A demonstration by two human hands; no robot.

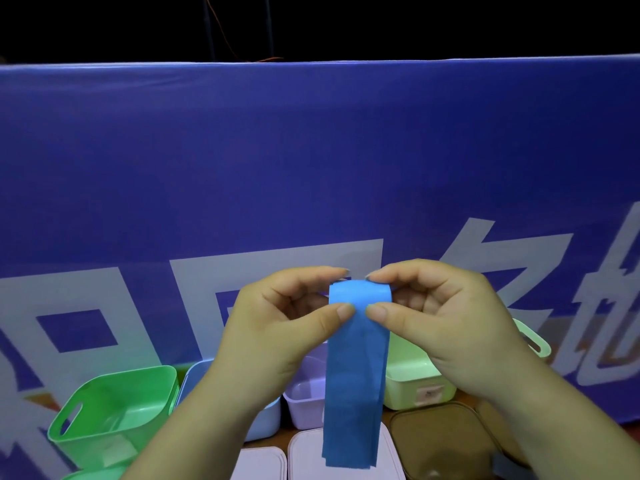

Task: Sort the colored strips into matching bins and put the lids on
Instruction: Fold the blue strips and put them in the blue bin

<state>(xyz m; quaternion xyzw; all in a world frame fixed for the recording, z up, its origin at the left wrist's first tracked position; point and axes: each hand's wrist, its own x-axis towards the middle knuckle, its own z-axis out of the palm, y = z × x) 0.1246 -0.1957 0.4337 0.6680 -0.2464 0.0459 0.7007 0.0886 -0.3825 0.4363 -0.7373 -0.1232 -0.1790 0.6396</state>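
Both hands, left hand point(277, 327) and right hand point(440, 320), pinch the folded blue paper strip point(356, 372) aloft; loosened fingers could drop it into the lilac plastic bin point(304, 403), missing the pale blue plastic bin point(266, 420).

On the blue banner point(311, 150) white characters point(197, 289) are partly hidden, unreadable; a bin sticker point(429, 393) is blurred.

The strip point(356, 375) hangs in front of the lilac bin point(304, 400) and a pale lid point(308, 455), covering part of each. The left forearm point(214, 410) hides most of the blue bin point(266, 420). The right hand point(443, 317) blocks part of the pale green bin point(408, 372), whose label point(429, 393) is too blurred to read. The bottom edge cuts off the brown lid point(440, 441), another pale lid point(259, 464) and a second green bin point(90, 474). The fingers point(311, 277) behind the strip's fold are partly out of sight. The banner's point(311, 168) characters run off both sides.
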